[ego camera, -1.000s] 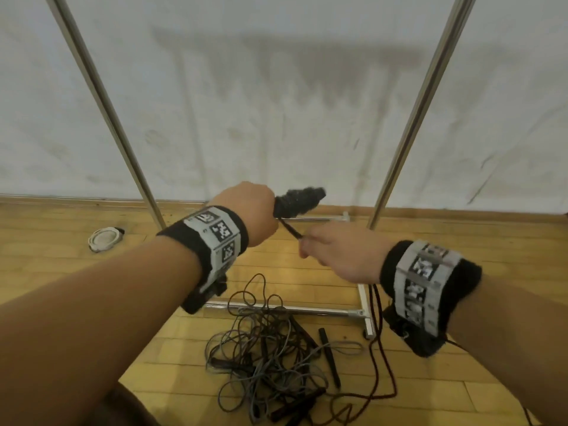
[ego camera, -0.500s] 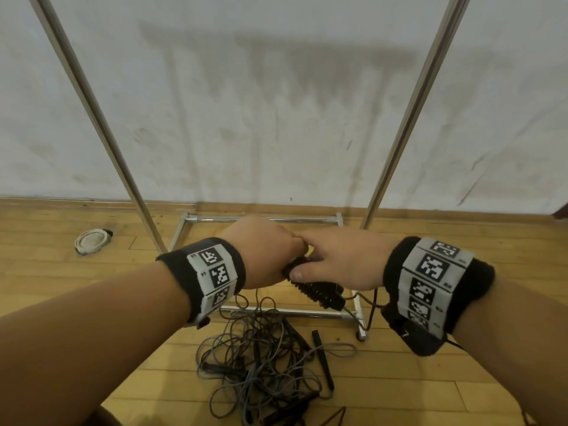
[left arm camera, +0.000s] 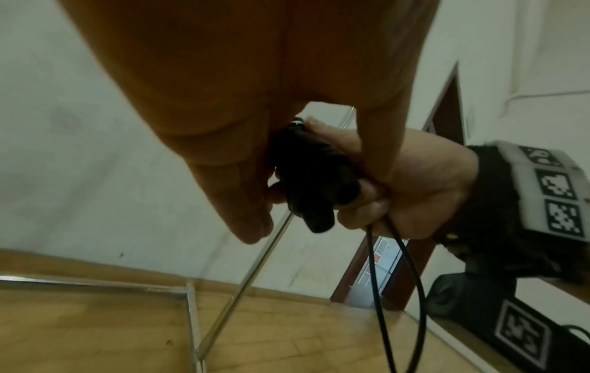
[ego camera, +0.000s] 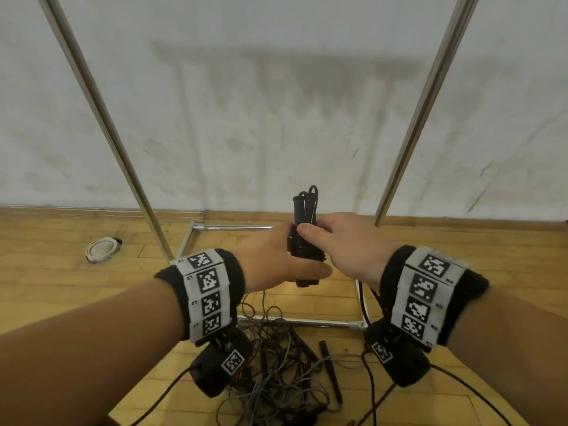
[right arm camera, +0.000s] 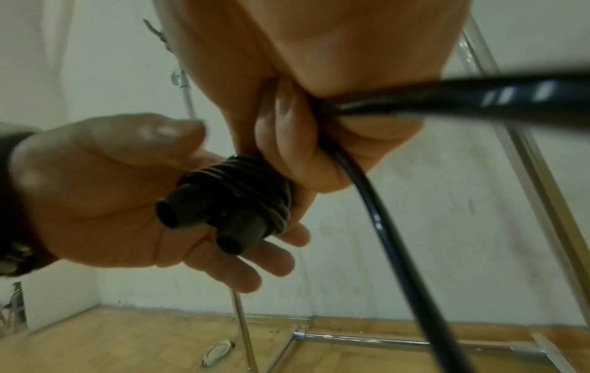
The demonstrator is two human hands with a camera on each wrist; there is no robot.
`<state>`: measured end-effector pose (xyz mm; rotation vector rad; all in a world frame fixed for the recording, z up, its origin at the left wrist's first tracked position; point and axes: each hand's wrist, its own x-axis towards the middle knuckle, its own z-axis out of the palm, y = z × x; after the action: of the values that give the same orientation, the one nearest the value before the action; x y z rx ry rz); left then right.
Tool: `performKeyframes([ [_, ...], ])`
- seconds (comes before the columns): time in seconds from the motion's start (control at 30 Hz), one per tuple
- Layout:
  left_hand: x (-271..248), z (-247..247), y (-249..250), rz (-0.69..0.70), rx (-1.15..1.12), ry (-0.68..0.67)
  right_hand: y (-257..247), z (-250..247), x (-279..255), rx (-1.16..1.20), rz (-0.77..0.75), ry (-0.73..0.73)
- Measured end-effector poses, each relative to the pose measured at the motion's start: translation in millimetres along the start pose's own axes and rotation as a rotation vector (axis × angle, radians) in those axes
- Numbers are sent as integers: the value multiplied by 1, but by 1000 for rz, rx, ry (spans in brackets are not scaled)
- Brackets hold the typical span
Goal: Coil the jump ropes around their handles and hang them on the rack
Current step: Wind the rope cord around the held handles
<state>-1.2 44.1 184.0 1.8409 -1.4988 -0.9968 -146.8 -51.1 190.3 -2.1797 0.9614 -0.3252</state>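
Observation:
A black jump rope, its cord coiled round its two handles (ego camera: pixel 302 241), stands upright between my hands in front of the rack. My left hand (ego camera: pixel 276 259) holds the bundle from the left, thumb across its lower end. My right hand (ego camera: pixel 344 241) grips it from the right, thumb pressed on the coils. In the right wrist view the coils (right arm camera: pixel 233 199) lie in the left palm (right arm camera: pixel 105 202), while the right fingers (right arm camera: pixel 287 141) curl round the loose cord (right arm camera: pixel 367 202). In the left wrist view that cord (left arm camera: pixel 396 277) hangs down in a loop from the right hand (left arm camera: pixel 399 191).
The rack's two slanted metal poles (ego camera: pixel 101 118) (ego camera: pixel 424 103) rise from a base frame (ego camera: pixel 295 321) on the wooden floor by a white wall. A tangle of several more jump ropes (ego camera: pixel 276 370) lies below my wrists. A white round object (ego camera: pixel 101 249) sits far left.
The bundle has swung from pointing down and right under my hands to standing upright. My right hand has moved from pulling the cord to gripping the coils.

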Motion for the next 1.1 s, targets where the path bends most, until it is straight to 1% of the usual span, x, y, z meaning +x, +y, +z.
performKeyframes([
  [0.07,0,4,2,10,-176,-4,-4,5,-2,-40,-8,7],
  [0.17,-4,3,1,-99,-327,-27,-10,2,-5,-118,-26,-28],
  [0.23,-3,0,1,-98,-342,-21,-12,-3,-5,-166,-51,-53],
  [0.3,0,-2,2,-80,-308,5,-15,-8,-4,-200,-62,-66],
  [0.4,2,-6,4,-95,-306,15,-20,-22,-3,-246,-64,-120],
  [0.47,1,-8,4,-98,-358,5,-21,-30,-4,-284,-71,-155],
  [0.6,-2,-11,6,-105,-512,-11,-27,-37,-7,-315,-108,-150],
  [0.67,-2,-13,7,-100,-610,-32,-29,-40,-10,-248,-111,-171],
  [0.77,-3,-21,8,-53,-699,-34,-26,-48,-16,70,-31,-264],
  [0.83,-2,-29,6,-43,-708,-8,-24,-52,-21,199,-16,-317],
  [0.9,-1,-34,5,-29,-693,3,-22,-54,-24,248,-42,-389],
  [0.97,-2,-35,6,16,-688,-13,-19,-56,-25,298,-68,-477],
  [1.03,-4,-36,8,86,-660,-51,-14,-58,-23,332,-78,-552],
  [1.1,-6,-36,9,144,-586,-112,-9,-60,-22,312,-96,-611],
])
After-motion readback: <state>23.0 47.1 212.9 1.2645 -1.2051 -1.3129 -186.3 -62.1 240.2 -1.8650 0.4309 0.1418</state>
